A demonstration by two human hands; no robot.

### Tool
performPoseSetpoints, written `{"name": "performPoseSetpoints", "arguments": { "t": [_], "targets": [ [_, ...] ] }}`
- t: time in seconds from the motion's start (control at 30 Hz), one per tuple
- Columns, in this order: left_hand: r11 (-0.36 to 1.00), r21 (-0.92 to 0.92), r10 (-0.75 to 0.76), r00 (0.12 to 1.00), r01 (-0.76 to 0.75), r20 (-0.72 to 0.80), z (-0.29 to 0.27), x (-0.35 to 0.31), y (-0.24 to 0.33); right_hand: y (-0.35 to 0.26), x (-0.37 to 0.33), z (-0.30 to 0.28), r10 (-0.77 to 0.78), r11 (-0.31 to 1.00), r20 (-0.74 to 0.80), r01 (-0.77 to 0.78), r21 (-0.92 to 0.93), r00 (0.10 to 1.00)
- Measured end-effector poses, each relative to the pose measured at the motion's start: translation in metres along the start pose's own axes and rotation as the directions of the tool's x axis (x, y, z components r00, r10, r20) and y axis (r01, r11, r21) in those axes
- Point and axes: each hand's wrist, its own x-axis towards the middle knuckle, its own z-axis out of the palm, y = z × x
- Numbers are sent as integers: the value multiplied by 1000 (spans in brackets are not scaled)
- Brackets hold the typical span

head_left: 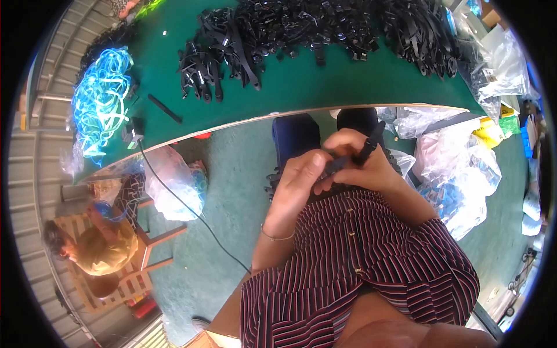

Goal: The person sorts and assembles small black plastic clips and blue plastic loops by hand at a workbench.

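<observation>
Both hands work close together above my lap on one black strap (371, 144), which looks like a watch strap. My left hand (300, 174) is closed, its thumb and fingers pinching the strap's near part. My right hand (366, 168) curls round the other part, and one end sticks up past its fingers. Between the hands the fingers partly hide the strap, so its fastening cannot be made out. More small black pieces (271, 184) show at my lap beside the left wrist.
Heaps of black straps (290, 29) lie along the green table (325, 87). A single black strip (165, 108) and a blue-white cord bundle (103, 98) are at left. A dark cable (191, 209) hangs down. Plastic bags (452, 162) crowd the right; another person (104, 246) sits left.
</observation>
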Motion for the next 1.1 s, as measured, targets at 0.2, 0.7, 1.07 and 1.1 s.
{"name": "performPoseSetpoints", "arguments": {
  "t": [0.2, 0.7, 1.07, 1.1],
  "targets": [
    [999, 39, 24, 999, -25, 23, -9, 0, -2, 7, 10, -11, -303, 918, 105, 320, -233, 947],
    [995, -39, 94, 989, -90, 115, -16, -5, -1, 20, 0, 1, -211, 977, 23, 211, 17, 977],
    [850, -489, 96, 970, -197, -224, -7, 6, -33, 21, 6, 0, -216, 950, -101, 185, -250, 971],
    [759, -614, 91, 970, -215, -226, -6, 7, -36, 20, 6, 1, -213, 938, -98, 175, -299, 972]
  ]
}}
